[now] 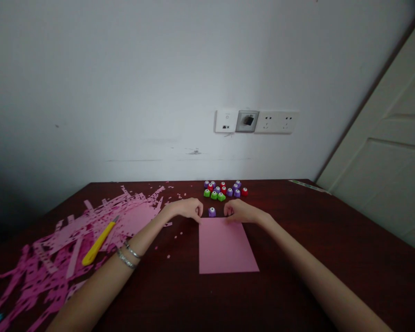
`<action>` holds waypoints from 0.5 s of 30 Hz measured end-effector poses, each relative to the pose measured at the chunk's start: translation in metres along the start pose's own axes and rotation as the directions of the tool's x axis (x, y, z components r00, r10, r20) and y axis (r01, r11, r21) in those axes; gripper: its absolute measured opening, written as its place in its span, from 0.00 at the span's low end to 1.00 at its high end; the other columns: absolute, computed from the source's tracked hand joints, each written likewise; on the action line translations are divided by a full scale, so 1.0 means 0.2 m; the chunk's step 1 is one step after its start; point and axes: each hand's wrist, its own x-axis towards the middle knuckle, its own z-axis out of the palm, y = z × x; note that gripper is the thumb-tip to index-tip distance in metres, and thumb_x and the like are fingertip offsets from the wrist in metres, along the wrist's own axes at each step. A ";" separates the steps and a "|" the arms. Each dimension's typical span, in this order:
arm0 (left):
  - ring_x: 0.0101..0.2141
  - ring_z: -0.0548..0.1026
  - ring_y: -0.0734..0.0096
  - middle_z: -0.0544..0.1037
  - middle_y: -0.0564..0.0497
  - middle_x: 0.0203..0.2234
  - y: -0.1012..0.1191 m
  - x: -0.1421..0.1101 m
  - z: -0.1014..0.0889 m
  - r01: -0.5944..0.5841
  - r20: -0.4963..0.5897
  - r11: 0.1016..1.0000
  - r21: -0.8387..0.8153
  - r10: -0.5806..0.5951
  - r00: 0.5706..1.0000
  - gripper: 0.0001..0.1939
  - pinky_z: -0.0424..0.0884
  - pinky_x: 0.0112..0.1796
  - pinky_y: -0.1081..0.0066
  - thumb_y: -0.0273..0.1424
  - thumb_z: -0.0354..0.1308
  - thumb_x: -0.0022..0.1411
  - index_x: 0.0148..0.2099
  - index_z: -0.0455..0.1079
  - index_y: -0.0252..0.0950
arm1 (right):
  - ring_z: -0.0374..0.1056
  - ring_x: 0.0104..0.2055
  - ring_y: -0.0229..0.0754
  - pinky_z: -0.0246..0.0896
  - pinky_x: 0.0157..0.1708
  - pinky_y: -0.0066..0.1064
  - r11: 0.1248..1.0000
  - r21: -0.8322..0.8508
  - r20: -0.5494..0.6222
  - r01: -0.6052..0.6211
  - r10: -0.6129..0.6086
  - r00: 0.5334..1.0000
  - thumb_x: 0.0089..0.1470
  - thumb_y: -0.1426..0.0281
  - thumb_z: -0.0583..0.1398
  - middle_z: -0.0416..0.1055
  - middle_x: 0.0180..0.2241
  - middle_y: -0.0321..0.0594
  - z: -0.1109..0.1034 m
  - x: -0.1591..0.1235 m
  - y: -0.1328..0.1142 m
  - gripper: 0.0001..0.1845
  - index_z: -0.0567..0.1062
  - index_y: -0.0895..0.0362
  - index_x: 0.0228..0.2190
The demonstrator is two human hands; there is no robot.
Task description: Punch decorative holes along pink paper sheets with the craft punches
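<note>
The pink sheet (226, 249) lies flat on the counter (152, 295), the left grip (190, 208) at its far left corner, the right grip (241, 211) on its far edge; beyond it stand purple, red and green punches (214, 196), left of it a yellow cutter (98, 243) on pink scraps (138, 217)

paper sheet (226, 246) on table (314, 258) | lone punch (212, 213) just behind it | punch cluster (214, 195) farther back | cutter (98, 244) on scraps (75, 256), left

a plain pink paper sheet (224, 249), smooth and four-sided, lying flat on the dark reddish counter (228, 302), one small purple gadget (212, 212), its round white top dark-centred, upright by the far edge, at the sheet's eleven o'clock
</note>
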 end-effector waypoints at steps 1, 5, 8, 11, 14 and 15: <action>0.23 0.68 0.74 0.73 0.54 0.22 0.00 0.00 0.00 0.007 0.013 1.000 0.002 -0.007 1.000 0.11 0.59 0.23 0.76 0.36 0.64 0.43 0.29 0.71 0.35 | 0.62 0.23 0.35 0.51 0.19 0.25 1.000 -0.001 0.020 -0.005 0.005 1.000 0.39 0.66 0.63 0.69 0.22 0.35 0.00 0.00 0.00 0.08 0.74 0.58 0.23; 0.23 0.67 0.75 0.72 0.54 0.22 0.00 0.01 0.01 0.015 0.047 1.000 -0.008 -0.015 0.999 0.12 0.58 0.23 0.76 0.36 0.64 0.44 0.29 0.71 0.33 | 0.62 0.22 0.34 0.50 0.19 0.24 0.999 -0.025 0.080 -0.036 0.038 0.996 0.40 0.67 0.62 0.69 0.21 0.35 0.00 0.01 0.00 0.07 0.72 0.59 0.22; 0.23 0.67 0.76 0.72 0.54 0.22 0.00 0.00 0.00 0.013 0.050 1.000 -0.015 -0.012 0.999 0.12 0.58 0.24 0.76 0.36 0.64 0.44 0.29 0.70 0.33 | 0.62 0.22 0.34 0.50 0.18 0.23 0.999 -0.026 0.093 -0.047 0.049 0.994 0.41 0.67 0.62 0.68 0.20 0.34 0.00 0.01 0.00 0.08 0.72 0.60 0.22; 0.23 0.67 0.76 0.71 0.54 0.22 0.00 0.00 0.00 0.012 0.047 1.000 -0.018 -0.011 0.999 0.11 0.58 0.24 0.76 0.35 0.64 0.44 0.28 0.70 0.33 | 0.63 0.24 0.34 0.51 0.19 0.23 0.999 -0.027 0.075 -0.045 0.047 0.996 0.41 0.66 0.63 0.69 0.22 0.35 0.00 0.01 0.00 0.09 0.71 0.59 0.24; 0.23 0.66 0.76 0.71 0.55 0.21 0.00 0.01 0.01 0.007 0.050 1.000 -0.021 -0.006 0.999 0.10 0.57 0.24 0.76 0.34 0.63 0.44 0.27 0.69 0.33 | 0.63 0.25 0.35 0.52 0.20 0.23 0.999 -0.033 0.050 -0.038 0.039 0.998 0.40 0.66 0.63 0.69 0.25 0.36 0.00 0.01 0.01 0.11 0.71 0.59 0.27; 0.23 0.66 0.77 0.71 0.55 0.21 0.00 0.01 0.01 0.003 0.053 1.000 -0.023 -0.002 0.999 0.10 0.57 0.23 0.76 0.34 0.63 0.45 0.27 0.69 0.33 | 0.63 0.25 0.35 0.52 0.21 0.23 0.999 -0.032 0.049 -0.036 0.038 0.998 0.40 0.66 0.63 0.69 0.25 0.36 0.01 0.01 0.01 0.11 0.71 0.59 0.27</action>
